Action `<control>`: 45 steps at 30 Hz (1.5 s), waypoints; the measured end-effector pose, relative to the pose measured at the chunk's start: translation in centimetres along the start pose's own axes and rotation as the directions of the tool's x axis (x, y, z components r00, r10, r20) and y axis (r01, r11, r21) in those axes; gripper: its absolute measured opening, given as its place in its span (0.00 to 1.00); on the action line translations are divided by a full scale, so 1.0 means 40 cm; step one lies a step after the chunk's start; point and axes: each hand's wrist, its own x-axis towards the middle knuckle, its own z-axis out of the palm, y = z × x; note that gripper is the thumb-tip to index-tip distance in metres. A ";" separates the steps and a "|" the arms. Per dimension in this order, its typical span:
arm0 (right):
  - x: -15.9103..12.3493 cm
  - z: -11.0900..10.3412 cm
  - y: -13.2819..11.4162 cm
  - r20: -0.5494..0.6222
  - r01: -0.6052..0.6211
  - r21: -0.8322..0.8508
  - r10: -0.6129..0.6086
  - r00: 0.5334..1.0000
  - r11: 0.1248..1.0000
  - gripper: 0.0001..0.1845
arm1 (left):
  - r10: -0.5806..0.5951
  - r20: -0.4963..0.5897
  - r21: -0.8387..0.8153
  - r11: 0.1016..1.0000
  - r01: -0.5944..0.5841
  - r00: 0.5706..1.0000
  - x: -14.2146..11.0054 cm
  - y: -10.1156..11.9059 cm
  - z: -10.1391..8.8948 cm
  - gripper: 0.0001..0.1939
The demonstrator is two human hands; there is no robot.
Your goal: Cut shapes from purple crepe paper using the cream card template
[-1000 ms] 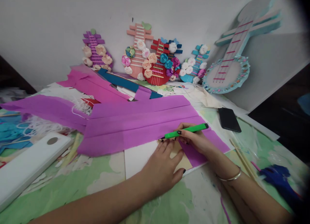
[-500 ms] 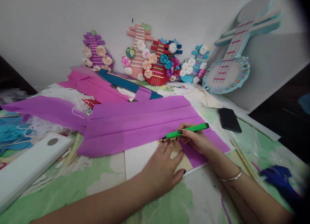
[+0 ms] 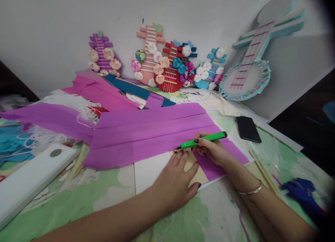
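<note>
My right hand (image 3: 213, 149) grips a green marker pen (image 3: 202, 140), its dark tip pointing left, close to the fingertips of my other hand. Spread flat, my left hand (image 3: 176, 177) presses on a cream-coloured piece of card (image 3: 200, 172). That card lies over a purple paper sheet (image 3: 146, 130) and a white sheet (image 3: 148, 174). Whether the tip touches the purple paper or the card's edge, I cannot tell.
Several small decorated paper guitars (image 3: 171, 73) lean on the wall, and a larger pale-blue one (image 3: 246, 80) stands at right. A black phone (image 3: 248, 129), blue glue gun (image 3: 300, 193), wooden sticks (image 3: 264, 174), white box-like object (image 3: 39, 181) and white string (image 3: 44, 137) lie around.
The marker's tip has shifted very slightly to the right along the card's upper edge. My left hand stays in the same place.
</note>
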 end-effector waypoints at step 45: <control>-0.003 -0.023 -0.021 -0.034 -0.031 -0.066 0.029 0.999 0.997 0.11 | -0.018 0.019 -0.010 1.000 0.018 1.000 -0.001 0.006 -0.010 0.29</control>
